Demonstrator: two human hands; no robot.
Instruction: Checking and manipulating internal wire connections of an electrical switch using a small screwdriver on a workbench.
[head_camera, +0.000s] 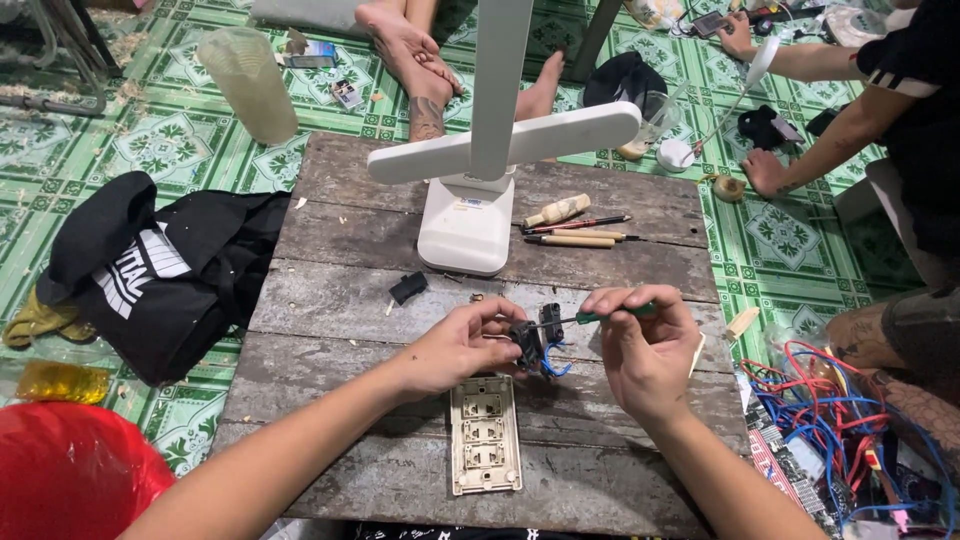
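Switch module (532, 338), small and dark, pinched between left-hand fingers (500, 325) just above the table (330, 330), with blue wire (553, 368) curling out beneath it. Green-handled screwdriver (612, 314) gripped by the right hand (645, 350), shaft running level toward the module, tip apparently at a terminal screw, though too small to be sure. Left hand (455, 348) closed around the module, thumb and forefinger clamped on its sides; right fingers curled tight round the handle, nothing slack.

Best done, by the look of it, with the tip seated square in the screw slot, the module held dead steady, light turns only, and the wire kept clear of the blade.

Just below the fingers: cream three-gang switch plate (485, 435), lying flat, not touched. Beyond the fingertips, to the left: small black piece (407, 287), loose on the boards. Farther beyond: white desk lamp (470, 215) standing upright, and beside its base a row of wooden-handled tools (570, 225). Well off to the right of the right hand, past the table edge: tangle of red and blue wires (830, 420). Off to the left: black cloth (160, 270) heaped on the green tiled floor (170, 140). Another person's hands (765, 172) far beyond, apart from this work.
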